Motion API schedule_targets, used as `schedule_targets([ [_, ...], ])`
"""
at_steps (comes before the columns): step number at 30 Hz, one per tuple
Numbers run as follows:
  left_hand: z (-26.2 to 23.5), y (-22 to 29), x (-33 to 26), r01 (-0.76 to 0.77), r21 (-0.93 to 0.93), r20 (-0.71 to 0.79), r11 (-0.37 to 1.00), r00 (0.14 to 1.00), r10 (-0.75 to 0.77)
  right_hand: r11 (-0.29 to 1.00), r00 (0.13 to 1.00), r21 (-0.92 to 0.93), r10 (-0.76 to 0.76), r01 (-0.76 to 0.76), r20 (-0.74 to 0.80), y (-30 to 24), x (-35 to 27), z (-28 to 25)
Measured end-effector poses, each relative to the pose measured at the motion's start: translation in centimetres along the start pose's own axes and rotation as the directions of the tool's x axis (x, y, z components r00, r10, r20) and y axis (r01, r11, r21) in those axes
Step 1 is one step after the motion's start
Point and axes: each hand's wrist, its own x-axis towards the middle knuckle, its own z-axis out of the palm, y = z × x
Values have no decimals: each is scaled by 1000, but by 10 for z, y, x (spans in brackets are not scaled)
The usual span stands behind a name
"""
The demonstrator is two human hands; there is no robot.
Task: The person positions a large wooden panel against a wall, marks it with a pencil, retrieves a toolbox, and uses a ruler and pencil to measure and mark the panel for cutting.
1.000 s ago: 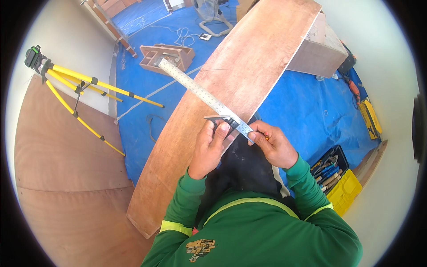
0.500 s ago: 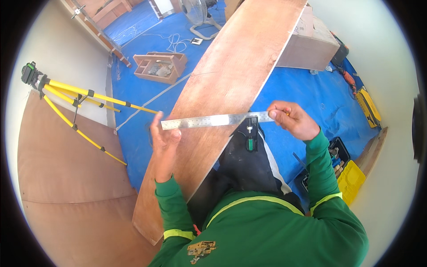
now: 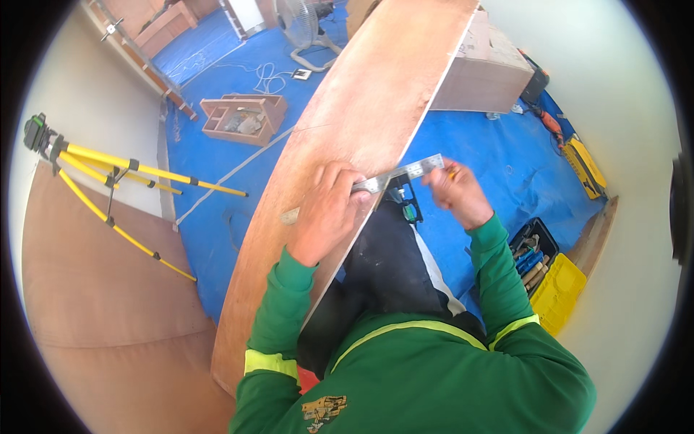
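The metal ruler lay across the near edge of a long brown plywood board, its left part flat on the wood and its right end reaching out past the edge over the blue floor sheet. The left hand lay palm down on the board and on the ruler's left part, fingers spread flat rather than curled, pressing the ruler against the wood. The right hand was at the ruler's right end, just off the board's edge, with its fingers closed around a small orange and yellow thing, seemingly a pencil, too small to tell for sure; whether those fingers also touched the ruler could not be told. Under the ruler, beside the board's edge, a dark square head with a green spot hung against the person's dark trousers. Both arms wore green sleeves with yellow bands. The board ran slantwise from the lower left to the top of the view, and its far end rested by a wooden box. To the left stood a yellow tripod with a green device on top, near a curved brown sheet. A small wooden tray of odds and ends sat on the blue sheet beyond it, and a fan stood farther back. At the right, near the wall, lay an open yellow toolbox filled with tools and a yellow power tool.
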Motion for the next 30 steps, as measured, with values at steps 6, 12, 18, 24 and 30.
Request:
schedule_targets([
  [6, 13, 12, -8, 70, -140, 16, 988, 998, -68, 975, 978, -118, 196, -187, 73, 8, -23, 7],
  [12, 15, 10, -3, -26, -123, -47, 992, 999, 21, 990, 998, -130, 59, -56, 16, 14, -18, 17],
  [18, 18, 8, -7, -48, -138, -115, 989, 993, 32, 961, 997, -266, -73, 76, 20, 20, -15, 25],
  [24, 20, 6, -10, -57, -117, -125, 992, 991, 42, 979, 990, -176, -79, 98, 114, 21, -8, 23],
  [30, 22, 5, -11, -51, -159, -138, 986, 990, 29, 983, 999, -181, -23, 31, 43, 29, -17, 24],
])
